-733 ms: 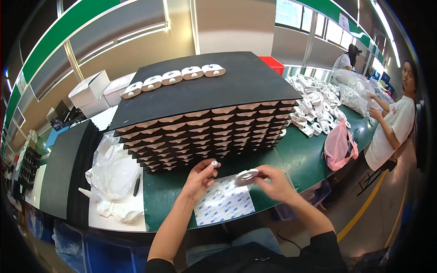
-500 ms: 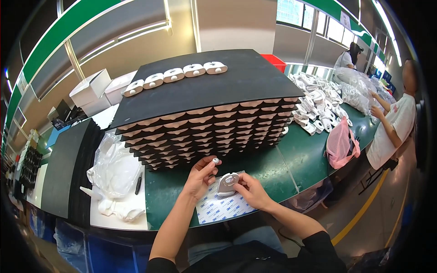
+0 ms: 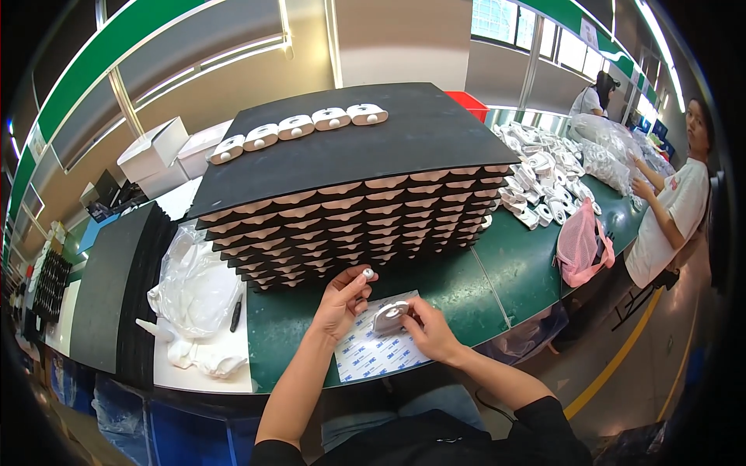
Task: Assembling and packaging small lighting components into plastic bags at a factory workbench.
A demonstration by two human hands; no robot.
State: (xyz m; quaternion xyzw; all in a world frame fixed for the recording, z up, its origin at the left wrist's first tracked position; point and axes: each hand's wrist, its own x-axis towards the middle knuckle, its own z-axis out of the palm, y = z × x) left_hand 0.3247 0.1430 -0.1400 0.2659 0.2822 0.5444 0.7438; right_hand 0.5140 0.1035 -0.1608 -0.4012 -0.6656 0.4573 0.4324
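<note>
My left hand [image 3: 343, 300] is closed in a pinch, holding up a small round white piece [image 3: 367, 273] between thumb and fingertips. To its right, my right hand [image 3: 432, 329] grips the edge of a white and grey oval plastic housing [image 3: 390, 317] with a round opening. The housing is tilted above a white sheet with blue print [image 3: 378, 359] on the green table. In front of both hands rises a tall stack of black boards [image 3: 357, 221] with rows of pale housings between the layers. Several white housings [image 3: 295, 127] stand in a row on the top board.
A heap of white housings [image 3: 544, 175] lies at the right, near a pink mesh bag [image 3: 581, 247]. Plastic bags [image 3: 206, 276], a black pen-like tool [image 3: 236, 312] and a stack of black boards [image 3: 116, 283] are at the left. A co-worker [image 3: 670, 210] handles clear bags at the right.
My right hand has tipped the housing, so its face now shows more edge-on. My left hand stays nearly still with the small piece. The co-worker's head has turned.
</note>
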